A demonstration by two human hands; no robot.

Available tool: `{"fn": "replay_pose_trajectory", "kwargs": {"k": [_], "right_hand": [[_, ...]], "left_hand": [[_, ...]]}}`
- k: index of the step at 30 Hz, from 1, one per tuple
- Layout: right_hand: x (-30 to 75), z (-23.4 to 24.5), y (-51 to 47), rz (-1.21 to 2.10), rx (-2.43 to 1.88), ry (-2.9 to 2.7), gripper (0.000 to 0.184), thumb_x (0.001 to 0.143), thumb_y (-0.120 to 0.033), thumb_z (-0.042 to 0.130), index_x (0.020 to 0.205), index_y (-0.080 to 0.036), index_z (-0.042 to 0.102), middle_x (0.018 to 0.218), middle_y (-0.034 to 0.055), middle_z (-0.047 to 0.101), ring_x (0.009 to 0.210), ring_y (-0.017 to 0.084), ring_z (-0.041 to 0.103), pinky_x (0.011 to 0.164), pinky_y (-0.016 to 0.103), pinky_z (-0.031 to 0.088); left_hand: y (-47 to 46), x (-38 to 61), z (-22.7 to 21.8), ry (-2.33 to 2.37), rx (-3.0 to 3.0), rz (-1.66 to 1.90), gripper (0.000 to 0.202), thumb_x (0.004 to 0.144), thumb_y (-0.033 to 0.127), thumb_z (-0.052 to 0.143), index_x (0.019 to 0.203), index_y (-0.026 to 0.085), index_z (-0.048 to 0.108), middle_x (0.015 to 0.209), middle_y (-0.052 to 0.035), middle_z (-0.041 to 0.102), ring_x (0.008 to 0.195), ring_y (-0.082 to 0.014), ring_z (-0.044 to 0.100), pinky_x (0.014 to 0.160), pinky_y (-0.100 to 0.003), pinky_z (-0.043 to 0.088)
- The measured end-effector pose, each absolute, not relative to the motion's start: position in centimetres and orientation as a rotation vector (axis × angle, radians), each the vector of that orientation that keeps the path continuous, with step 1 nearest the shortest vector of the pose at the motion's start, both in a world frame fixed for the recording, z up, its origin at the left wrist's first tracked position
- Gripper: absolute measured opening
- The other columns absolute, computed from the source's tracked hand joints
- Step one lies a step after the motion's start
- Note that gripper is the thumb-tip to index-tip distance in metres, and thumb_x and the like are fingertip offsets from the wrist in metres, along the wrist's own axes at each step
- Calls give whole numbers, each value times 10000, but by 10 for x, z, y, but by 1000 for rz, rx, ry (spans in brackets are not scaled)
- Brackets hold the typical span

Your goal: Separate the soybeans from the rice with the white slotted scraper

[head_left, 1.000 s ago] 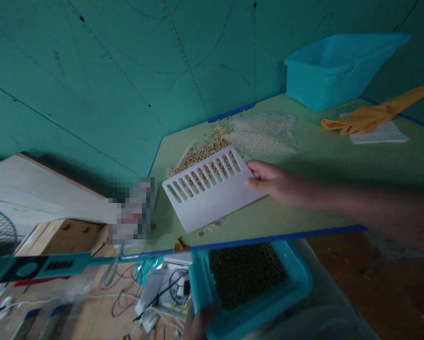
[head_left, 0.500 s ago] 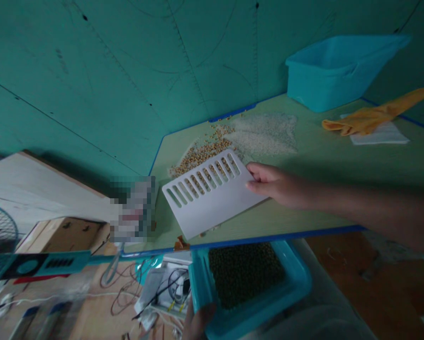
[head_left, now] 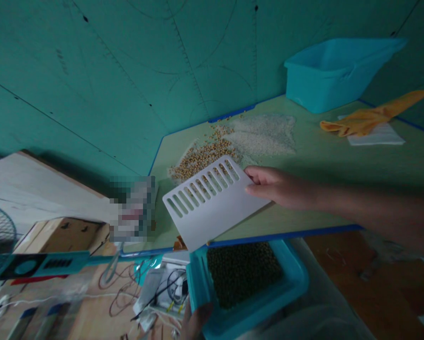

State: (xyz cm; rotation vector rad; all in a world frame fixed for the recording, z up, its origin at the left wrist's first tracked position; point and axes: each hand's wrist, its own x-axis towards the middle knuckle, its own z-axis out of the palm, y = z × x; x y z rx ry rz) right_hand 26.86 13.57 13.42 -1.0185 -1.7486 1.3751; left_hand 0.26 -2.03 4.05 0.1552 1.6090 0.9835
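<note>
My right hand [head_left: 277, 186] pinches the right end of a thin white slotted plastic sheet [head_left: 215, 215], thumb on top. The sheet is tilted over the table, its row of slots toward a pile of yellowish beans [head_left: 206, 158] and its lower corner at the table's front edge. White grains [head_left: 264, 134] lie beside the beans. Below that edge, a blue plastic tray [head_left: 300, 276] contains many small dark green beans [head_left: 242, 276]. My left hand [head_left: 197, 321] grips the tray's left rim, its fingers partly out of view.
A blue bin [head_left: 314, 87] stands at the back right of the table [head_left: 314, 212]. Near it, an orange glove [head_left: 364, 120] lies on a white cloth or paper [head_left: 378, 137]. A fan [head_left: 1, 231], cardboard box [head_left: 59, 233] and cables [head_left: 123, 295] are at the lower left.
My right hand has drawn the white slotted sheet a little toward the table's front edge, away from the yellowish beans. My left hand stays on the tray's rim.
</note>
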Motion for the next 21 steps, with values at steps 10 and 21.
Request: {"fn": "replay_pose_trajectory", "kwargs": {"k": [10,21], "right_hand": [[273,145,123,1397,-990,-1954,54,732,-207,489,779,-183,495,715,-1,581,645,128,528,518,224,373],[277,144,134,1380,-990,-1382,161,772,-338,479,871,-215,511,758,-1,587,657,135,542,534,243,408]], "left_hand": [[-17,7,43,1541,176,987,480,488,246,660,961,173,620,537,-25,678,789,-330,646,744,-456,481],[-16,5,51,1525,139,1022,607,492,226,681,1089,183,578,651,-44,716,868,-343,626,777,-456,464]]}}
